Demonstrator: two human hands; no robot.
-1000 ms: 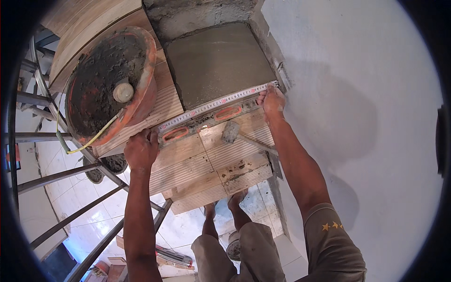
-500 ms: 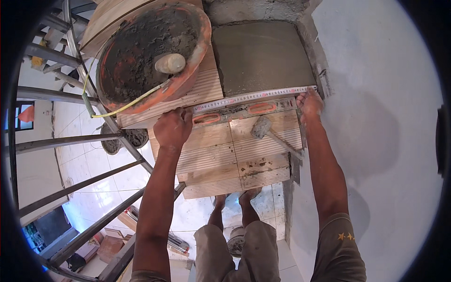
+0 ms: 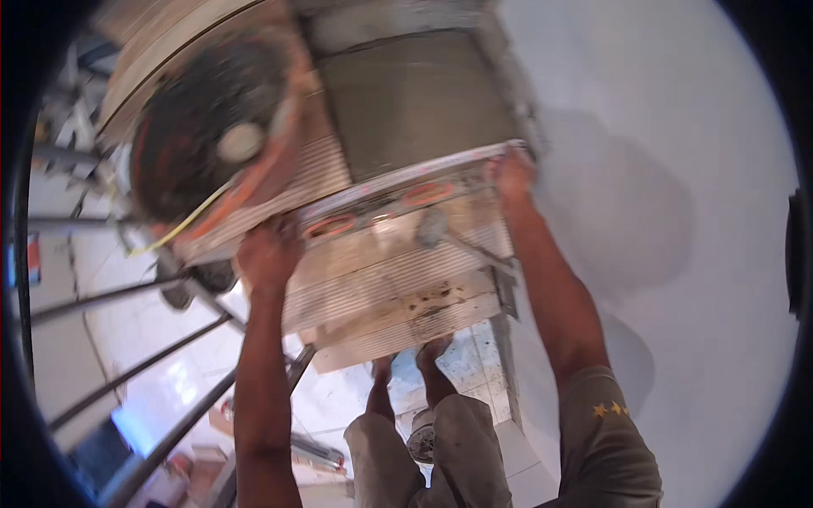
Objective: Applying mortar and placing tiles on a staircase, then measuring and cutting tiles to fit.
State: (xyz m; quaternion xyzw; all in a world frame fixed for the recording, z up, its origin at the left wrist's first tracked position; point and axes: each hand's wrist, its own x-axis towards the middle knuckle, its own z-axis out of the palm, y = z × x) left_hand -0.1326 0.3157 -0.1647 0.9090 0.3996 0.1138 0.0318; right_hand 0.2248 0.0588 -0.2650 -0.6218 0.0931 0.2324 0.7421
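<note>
A white tape measure (image 3: 405, 177) stretches between my hands along the front edge of a smooth grey mortar bed (image 3: 417, 102). My left hand (image 3: 269, 252) is closed at the tape's left end. My right hand (image 3: 513, 175) pinches its other end, close to the white wall. Just below the tape lies a spirit level (image 3: 378, 218) with orange-rimmed openings. A mallet (image 3: 433, 228) with a grey head rests on the wood-look step tiles (image 3: 364, 296), its handle pointing toward the wall. Motion blur softens the picture, and the tape's markings cannot be read.
An orange basin (image 3: 292, 127) of dark mortar stands at the upper left, with a pale rounded object (image 3: 240, 142) inside and a yellow cord (image 3: 190, 222) across its rim. Metal railing bars (image 3: 127, 296) run along the left. A white wall (image 3: 644, 212) rises at the right.
The whole view has shifted, so steps, basin and tape appear farther left and slightly tilted. Both hands keep hold of the tape, which stays along the mortar's edge.
</note>
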